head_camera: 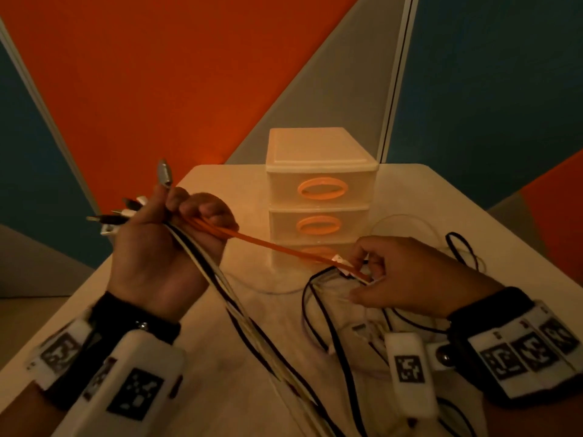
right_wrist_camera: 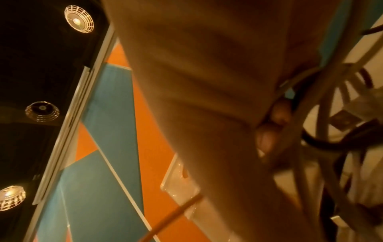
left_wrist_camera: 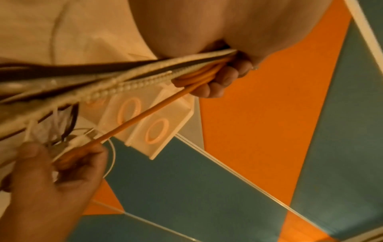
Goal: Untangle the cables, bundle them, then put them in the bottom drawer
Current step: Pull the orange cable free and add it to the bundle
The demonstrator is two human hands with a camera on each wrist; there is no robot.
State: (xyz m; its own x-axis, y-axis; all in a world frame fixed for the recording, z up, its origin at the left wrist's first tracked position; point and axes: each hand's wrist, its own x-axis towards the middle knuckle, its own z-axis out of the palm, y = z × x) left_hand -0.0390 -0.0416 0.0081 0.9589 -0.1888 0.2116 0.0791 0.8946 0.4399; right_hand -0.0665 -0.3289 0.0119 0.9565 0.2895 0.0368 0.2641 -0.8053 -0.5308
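We see the left hand (head_camera: 164, 247) raised above the tabletop (head_camera: 220, 357), its fingers curled tightly round a bundle of cables (head_camera: 252, 323): white, black and beaded strands run side by side through the fist and slope down toward the near edge of the tabletop. Several plug ends (head_camera: 123, 212) fan out past the back of that hand, one metal-tipped plug (head_camera: 165, 173) standing up above the knuckles.

An orange cable (head_camera: 284, 249) leaves the left fist and stretches taut, slightly downward, to the right hand (head_camera: 407, 275). We see that hand pinching the orange cable's far end between thumb and fingertips, beside a small white connector (head_camera: 342, 263). The left wrist view shows the same: the orange cable (left_wrist_camera: 132, 122) doubled inside the left hand's fingers (left_wrist_camera: 225, 78) and running straight to the right hand (left_wrist_camera: 56, 183).

Under and around the right hand lies a loose tangle of cables (head_camera: 334, 313) on the tabletop, black loops mixed with pale and clear strands; another black loop (head_camera: 463, 250) lies further right.

Behind the stretched cable stands a small translucent drawer unit (head_camera: 320, 197) of three stacked drawers, each with an oval orange handle. The top drawer (head_camera: 321, 189) and middle drawer (head_camera: 318, 224) are pushed in. The bottom drawer (head_camera: 312, 252) is partly hidden by the orange cable, and we cannot tell whether it is fully closed. Through the cloudy fronts we make out nothing inside any drawer. All the cables are outside the unit, in the hands or on the tabletop.
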